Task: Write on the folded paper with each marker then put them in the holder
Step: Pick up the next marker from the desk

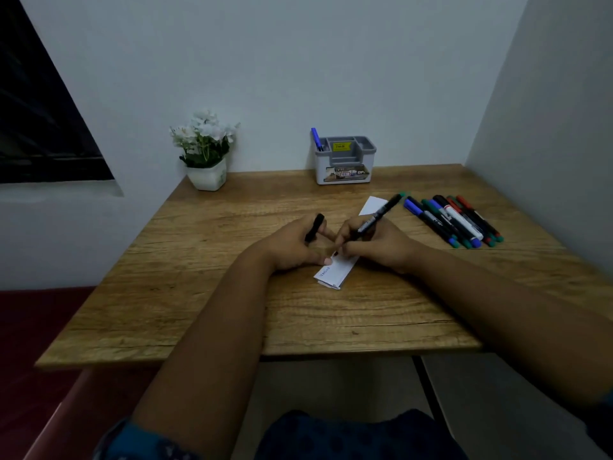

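Right hand (374,247) gripping black green-ended marker (374,220), tip seemingly touching white folded paper (335,272); left hand (295,247) pinching black cap (314,228)

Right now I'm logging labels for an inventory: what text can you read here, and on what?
"OP": partial letters on the front label of the holder.
Yellow sticker inside the holder: too blurred.
Folded paper: blue handwriting, too small.
Marker in the right hand: print unreadable.

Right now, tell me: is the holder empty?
No, a blue marker already stands in the left compartment of the holder.
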